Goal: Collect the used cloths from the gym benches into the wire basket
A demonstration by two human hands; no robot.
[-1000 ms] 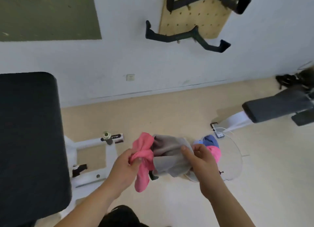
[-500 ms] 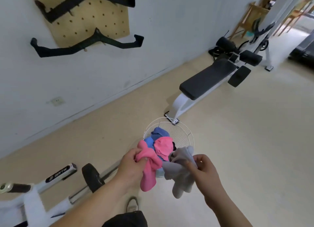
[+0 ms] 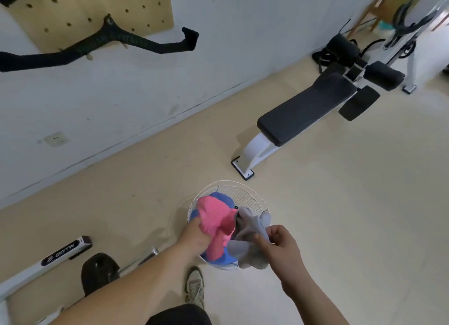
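My left hand is gripping a bunched pink cloth over the wire basket, its length hanging down toward the basket's near rim. My right hand is pinching a grey cloth, drooping over the right rim. A blue cloth is lying inside. A black bench is standing beyond, near the wall.

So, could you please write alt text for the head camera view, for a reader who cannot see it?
Seen from above, a person's left hand holds a pink cloth and the right hand a grey cloth over a white wire basket on a beige floor; blue cloth lies inside. A black padded gym bench stands beyond, near a white wall.
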